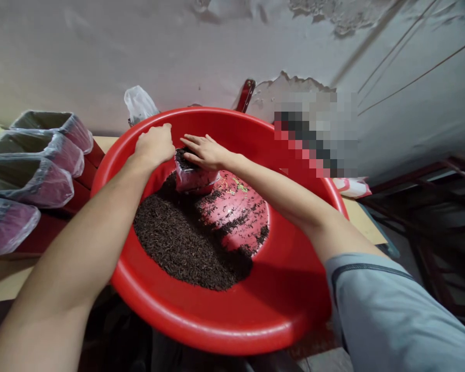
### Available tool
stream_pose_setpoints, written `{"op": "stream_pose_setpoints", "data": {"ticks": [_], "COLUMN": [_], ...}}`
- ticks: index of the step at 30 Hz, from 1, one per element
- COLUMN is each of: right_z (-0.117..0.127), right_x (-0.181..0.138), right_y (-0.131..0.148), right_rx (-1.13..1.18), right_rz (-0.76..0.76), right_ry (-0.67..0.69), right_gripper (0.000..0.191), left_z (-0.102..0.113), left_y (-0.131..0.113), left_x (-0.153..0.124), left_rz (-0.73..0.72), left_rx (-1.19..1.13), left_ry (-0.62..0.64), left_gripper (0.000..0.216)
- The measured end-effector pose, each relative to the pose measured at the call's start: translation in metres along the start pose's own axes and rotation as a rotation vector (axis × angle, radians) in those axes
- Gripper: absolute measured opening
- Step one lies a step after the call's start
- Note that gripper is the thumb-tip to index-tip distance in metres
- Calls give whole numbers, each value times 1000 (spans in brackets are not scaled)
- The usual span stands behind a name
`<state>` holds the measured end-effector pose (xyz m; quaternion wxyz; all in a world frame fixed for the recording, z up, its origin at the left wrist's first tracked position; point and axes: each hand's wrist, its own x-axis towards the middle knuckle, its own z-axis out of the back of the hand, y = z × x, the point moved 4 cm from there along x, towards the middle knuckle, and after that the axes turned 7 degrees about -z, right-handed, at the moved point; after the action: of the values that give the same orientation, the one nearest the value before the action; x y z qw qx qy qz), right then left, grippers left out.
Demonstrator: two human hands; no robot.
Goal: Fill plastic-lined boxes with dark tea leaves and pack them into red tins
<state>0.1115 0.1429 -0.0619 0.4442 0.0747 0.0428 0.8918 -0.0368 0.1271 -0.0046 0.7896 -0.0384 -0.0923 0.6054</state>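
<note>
Inside a large red plastic basin (pixel 217 330) stands a small reddish box lined with clear plastic (pixel 196 181), filled with dark loose tea leaves. My right hand (pixel 206 152) lies over the top of this box with its fingers spread, touching the leaves. Just left of the box, my left hand (pixel 155 144) is curled closed near its corner; what its fingers hold, if anything, is hidden. A heap of dark loose tea (pixel 189 243) covers the left and front of the basin's floor, with scattered bits on the right.
Several red boxes with clear plastic liners (pixel 27 175) stand in a row at the left. A crumpled clear bag (pixel 139 103) sits behind the basin, and a dark red handle-like piece (pixel 246 95) leans at the wall. A white and red packet (pixel 352 187) lies at right.
</note>
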Motion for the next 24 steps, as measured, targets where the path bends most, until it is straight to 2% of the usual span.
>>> {"op": "stream_pose_setpoints", "data": {"ticks": [3, 8, 12, 14, 16, 18, 20, 21, 24], "right_z": [1, 1, -1, -2, -6, -9, -11, -14, -26], "right_x": [-7, -21, -26, -26, -26, -26, -29, -31, -41], "right_y": [-6, -14, -17, -22, -29, -39, -50, -55, -58], "right_rx": [-3, 2, 20, 72, 190, 389, 658, 782, 926], "right_rz": [-9, -109, -175, -189, -181, -209, -278, -319, -425], "right_ry": [-2, 13, 10, 8, 53, 55, -53, -129, -282], "right_gripper": [70, 80, 84, 89, 94, 89, 75, 70, 60], "left_z": [-4, -10, -16, -21, -28, -35, -41, -43, -48], "left_y": [5, 7, -1, -6, -12, -17, -20, -20, -22], "left_x": [4, 11, 12, 10, 5, 1, -1, -1, 0], "left_rz": [-6, -58, -162, -233, -316, -385, -405, -392, -383], "left_rx": [-13, -43, -92, -147, -193, -174, -96, -53, 17], "left_ry": [-23, -40, 26, 117, 226, 289, 302, 308, 353], "left_gripper": [50, 49, 48, 50, 65, 98, 130, 139, 147]}}
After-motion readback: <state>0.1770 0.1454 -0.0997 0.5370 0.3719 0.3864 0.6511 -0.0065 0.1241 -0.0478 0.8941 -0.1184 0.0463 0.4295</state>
